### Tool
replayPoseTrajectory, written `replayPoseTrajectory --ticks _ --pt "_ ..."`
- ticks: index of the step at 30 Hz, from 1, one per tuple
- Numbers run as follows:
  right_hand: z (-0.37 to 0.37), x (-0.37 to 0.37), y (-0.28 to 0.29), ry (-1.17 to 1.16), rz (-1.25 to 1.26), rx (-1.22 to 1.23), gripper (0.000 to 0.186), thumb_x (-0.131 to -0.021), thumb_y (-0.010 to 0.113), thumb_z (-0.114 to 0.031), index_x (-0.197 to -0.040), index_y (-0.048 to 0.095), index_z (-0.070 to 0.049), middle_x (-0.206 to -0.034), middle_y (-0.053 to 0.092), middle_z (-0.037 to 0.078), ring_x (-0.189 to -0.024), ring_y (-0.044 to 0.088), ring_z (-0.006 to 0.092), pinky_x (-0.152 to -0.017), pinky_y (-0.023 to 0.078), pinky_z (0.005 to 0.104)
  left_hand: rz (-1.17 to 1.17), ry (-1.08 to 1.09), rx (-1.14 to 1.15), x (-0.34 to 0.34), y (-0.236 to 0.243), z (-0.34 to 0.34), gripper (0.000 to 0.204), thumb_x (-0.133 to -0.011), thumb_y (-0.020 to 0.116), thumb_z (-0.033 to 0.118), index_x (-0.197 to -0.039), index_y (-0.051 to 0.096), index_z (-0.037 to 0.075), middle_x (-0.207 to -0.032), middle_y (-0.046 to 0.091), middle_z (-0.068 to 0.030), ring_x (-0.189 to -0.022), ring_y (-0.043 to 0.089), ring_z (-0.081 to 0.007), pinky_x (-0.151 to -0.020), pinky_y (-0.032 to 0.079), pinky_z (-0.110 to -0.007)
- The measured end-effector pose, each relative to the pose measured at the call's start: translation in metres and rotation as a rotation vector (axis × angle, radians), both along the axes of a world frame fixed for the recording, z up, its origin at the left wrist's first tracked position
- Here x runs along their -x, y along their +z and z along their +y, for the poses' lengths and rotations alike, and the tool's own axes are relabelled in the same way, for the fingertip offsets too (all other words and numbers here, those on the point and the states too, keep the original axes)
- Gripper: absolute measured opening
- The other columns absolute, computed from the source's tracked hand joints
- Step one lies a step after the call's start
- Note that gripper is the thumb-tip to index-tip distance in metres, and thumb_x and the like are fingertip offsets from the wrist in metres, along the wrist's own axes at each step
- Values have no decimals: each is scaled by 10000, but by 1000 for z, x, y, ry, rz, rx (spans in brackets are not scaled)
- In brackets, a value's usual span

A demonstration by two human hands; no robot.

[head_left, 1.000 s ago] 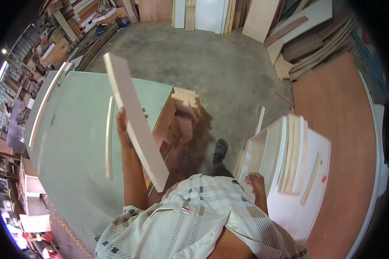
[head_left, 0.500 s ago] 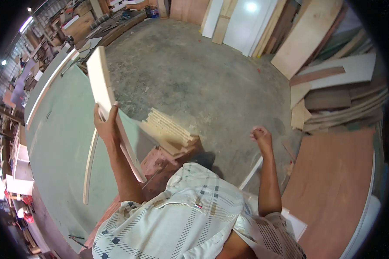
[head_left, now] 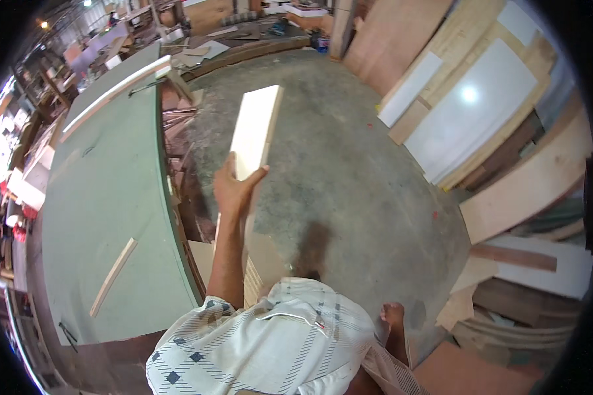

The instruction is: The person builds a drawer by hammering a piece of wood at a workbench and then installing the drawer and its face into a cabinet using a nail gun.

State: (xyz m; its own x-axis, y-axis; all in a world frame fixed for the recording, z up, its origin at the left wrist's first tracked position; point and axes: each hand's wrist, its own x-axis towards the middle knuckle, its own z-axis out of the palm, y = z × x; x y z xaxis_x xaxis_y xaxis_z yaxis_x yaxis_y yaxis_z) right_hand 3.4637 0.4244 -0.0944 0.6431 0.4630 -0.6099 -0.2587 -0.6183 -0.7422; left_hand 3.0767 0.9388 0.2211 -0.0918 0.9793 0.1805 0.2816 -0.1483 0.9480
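Note:
A pale board (head_left: 257, 125) is gripped in my left hand (head_left: 237, 185), thumb on its near right edge, and held out in front of me above the floor. My right hand (head_left: 393, 312) hangs low by my right side, fingers curled, with nothing visible in it. Left of the held board is a large green sheet-topped table (head_left: 105, 197), with a short pale wooden strip (head_left: 112, 280) lying on it and a long white-edged strip (head_left: 115, 95) along its far part. Below my left forearm, partly hidden, is a stack of cut pale boards (head_left: 254, 283).
Concrete floor (head_left: 342, 164) lies ahead. Sheets of plywood (head_left: 389, 39) and white panels (head_left: 468, 118) lean along the right. Offcuts and curved boards (head_left: 507, 329) are piled at the lower right. Long timber (head_left: 244, 56) with scattered scraps lies at the far back.
My view has swung right along the leaning panels. My left hand has carried the board forward over the floor. My right hand rose half a second ago and is low again now.

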Motion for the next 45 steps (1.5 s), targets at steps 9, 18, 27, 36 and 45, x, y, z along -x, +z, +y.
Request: replayPoseTrajectory --ticks 9,18,27,36,45 --pt "153 -105 -80 1293 -676 513 181 -851 693 -272 -925 761 -121 -862 756 87 -799 734 305 -743 568 482 400 105 -62 -40 -4 85 1012 -595 915 514 -1387 604 -34 -1180 639 -224 -1111 617 -367 -986 483 -445" --pt "538 -267 -131 1850 -1022 369 214 -852 672 -301 -967 776 -154 -912 771 80 -839 742 330 -783 560 498 583 633 109 -3 -47 221 1053 -579 911 603 -1406 611 24 -1213 637 -240 -1154 605 -395 -1007 485 -489" --pt "1097 -156 -50 1265 -1212 -279 198 -834 642 -247 -824 760 -88 -935 739 188 -818 699 391 -787 544 526 449 891 223 37 -37 335 1018 -612 899 538 -1421 588 4 -1296 607 -276 -1226 580 -410 -1060 459 -505" --pt "1315 230 123 1341 -117 -492 214 -879 734 -191 -1004 724 -18 -852 734 105 -780 722 206 -731 549 361 388 1079 489 150 -66 472 1045 -627 902 555 -1476 549 57 -1389 561 -248 -1329 520 -403 -1122 423 -504" --pt "1479 487 175 1534 -415 -716 253 -879 719 -194 -1081 690 -44 -1065 736 188 -1016 700 380 -871 543 449 471 1100 544 277 -45 615 1081 -621 891 579 -1498 515 71 -1412 529 -242 -1350 479 -399 -1143 368 -523"
